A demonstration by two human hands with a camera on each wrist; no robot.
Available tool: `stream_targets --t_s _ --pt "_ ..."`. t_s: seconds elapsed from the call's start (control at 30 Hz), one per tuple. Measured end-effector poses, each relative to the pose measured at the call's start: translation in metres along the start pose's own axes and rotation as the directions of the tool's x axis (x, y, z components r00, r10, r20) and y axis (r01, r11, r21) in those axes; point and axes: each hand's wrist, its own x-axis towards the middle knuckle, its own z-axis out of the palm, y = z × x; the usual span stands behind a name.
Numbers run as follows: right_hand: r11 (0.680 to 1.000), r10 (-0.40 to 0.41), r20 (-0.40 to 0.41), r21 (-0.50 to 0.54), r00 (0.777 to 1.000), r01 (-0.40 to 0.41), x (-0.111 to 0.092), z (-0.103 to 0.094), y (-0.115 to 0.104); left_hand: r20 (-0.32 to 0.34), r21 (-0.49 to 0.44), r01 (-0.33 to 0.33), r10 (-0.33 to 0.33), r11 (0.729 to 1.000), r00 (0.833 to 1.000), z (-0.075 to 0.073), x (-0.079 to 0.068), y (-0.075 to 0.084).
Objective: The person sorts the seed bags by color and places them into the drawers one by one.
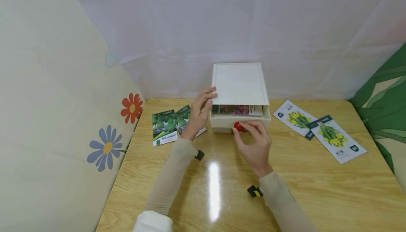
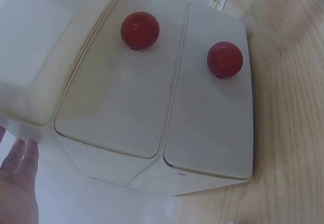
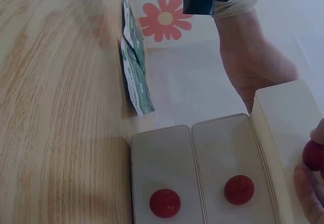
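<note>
A small white drawer cabinet (image 1: pixel 239 82) stands against the back cloth. Its top drawer (image 1: pixel 220 122) is pulled partly out, and a packet with pink flowers (image 1: pixel 239 110) shows inside. My right hand (image 1: pixel 256 149) pinches that drawer's round red knob (image 1: pixel 238 126) between thumb and fingers. Against the cabinet's left side rests my left hand (image 1: pixel 200 114), fingers extended with the tips at the top edge. Two lower drawers are closed; the middle knob (image 2: pixel 140 30) and bottom knob (image 2: pixel 225 60) are red too, seen in the left wrist view.
Left of the cabinet lie two green seed packets (image 1: pixel 164 124), partly behind my left hand. Two overlapping packets with yellow flowers (image 1: pixel 336 138) lie to its right. All rest on a wooden table (image 1: pixel 304 196), with a flower-printed cloth (image 1: pixel 57 84) along the left.
</note>
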Motion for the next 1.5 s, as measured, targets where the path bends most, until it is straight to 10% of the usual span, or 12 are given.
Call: stream_targets --t_s 1.5 --pt "0.999 -0.002 0.006 0.041 1.0 0.002 0.011 0.009 0.019 -0.008 0.0 0.011 -0.011 1.0 1.0 0.001 -0.001 0.0"
